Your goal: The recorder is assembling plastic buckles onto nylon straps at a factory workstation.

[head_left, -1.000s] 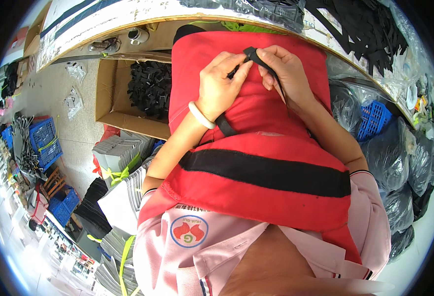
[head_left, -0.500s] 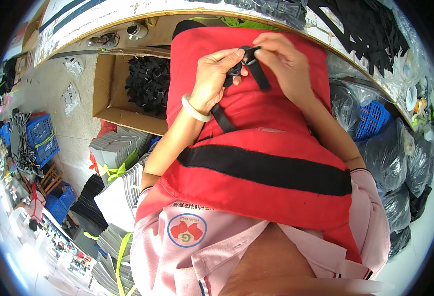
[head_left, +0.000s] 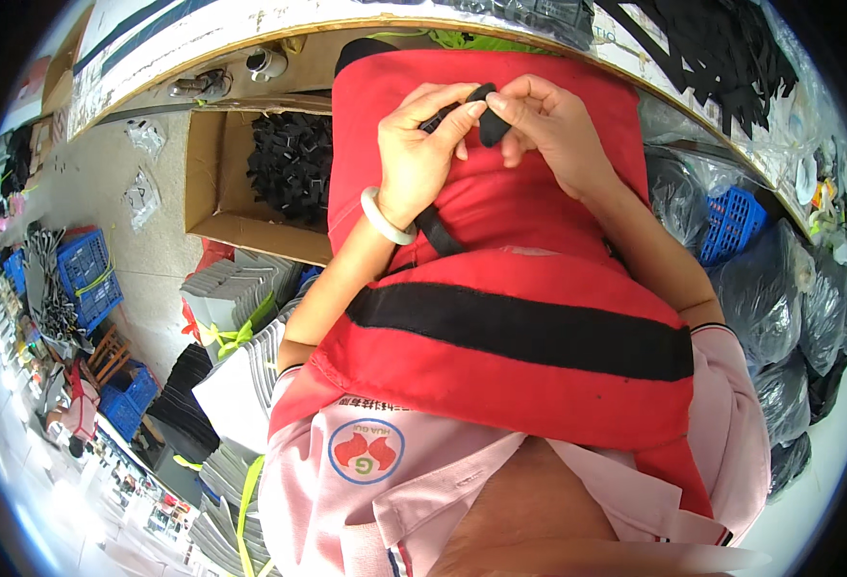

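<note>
Over my lap, which a red apron (head_left: 558, 231) covers, both hands work on a short black strap (head_left: 492, 128). My left hand (head_left: 418, 144), with a pale bangle at its wrist, is closed on the strap's left part, thumb on top. Small dark pieces stick out between its fingers, too hidden to make out. My right hand (head_left: 553, 130) pinches the strap's other side between thumb and fingers. Between the two hands the strap looks bent into a rounded loop.
An open cardboard box (head_left: 214, 226) of small black pieces stands left of my lap. Below it are stacked grey sheets (head_left: 240, 284) tied with yellow-green bands. A table edge (head_left: 366, 24) curves across the front, black straps (head_left: 721, 58) at its right. Bagged goods (head_left: 760, 288) and a blue basket (head_left: 731, 226) lie right.
The strap end that hung down below my right fingers now shows as a rounded loop between the hands. My right hand has turned and lowered slightly, its thumb now against the strap.
</note>
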